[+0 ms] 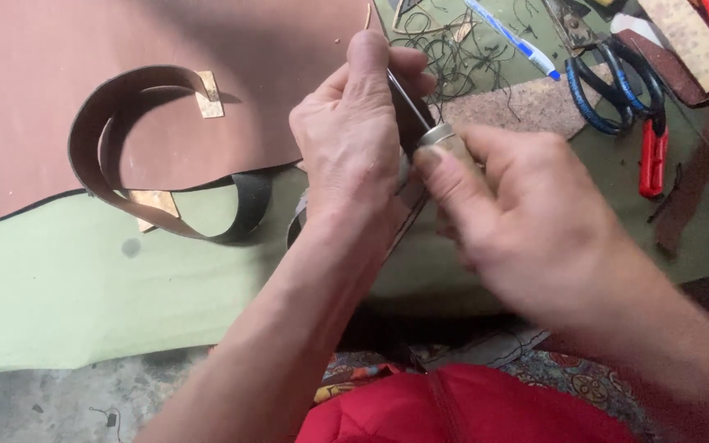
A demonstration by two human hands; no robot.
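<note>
Head view. The left hand [353,135] closes around a dark leather piece [413,123], mostly hidden behind its fingers. The right hand [527,221] clamps on an awl [435,131] with a pale rounded handle, metal ferrule and thin steel shaft angled toward 11 o'clock into the leather. The two hands touch at centre. At 9 o'clock a curled brown leather strap [125,148], smooth and looped, lies across a matte reddish-brown hide [59,74] and green cloth [84,279]. At 2 o'clock lie blue-handled scissors [609,90], a red-handled tool [652,156] and loose dark thread [453,57].
</note>
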